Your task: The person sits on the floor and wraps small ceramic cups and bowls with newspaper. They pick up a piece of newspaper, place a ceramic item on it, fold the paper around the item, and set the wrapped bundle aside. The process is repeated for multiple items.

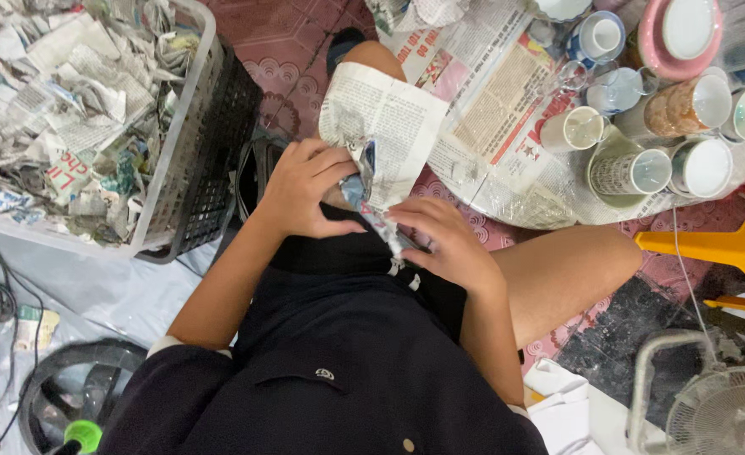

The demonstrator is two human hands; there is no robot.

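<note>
Here, both hands' grip pinches the newspaper-wrapped bundle (371, 181) between them.

Not much in the way of packaging here. Far left edge, lower half of the frame, there's a small flat packet (35, 327) lying on the pale sheet beside some black cables, cream with a green band and a reddish patch. No signs or screens show up anywhere.

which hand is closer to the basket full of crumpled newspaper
Left. The left hand grips the newspaper-wrapped item on the lap, on the side nearer the basket. The right hand holds the wrapping's lower end, farther from the basket.
</note>
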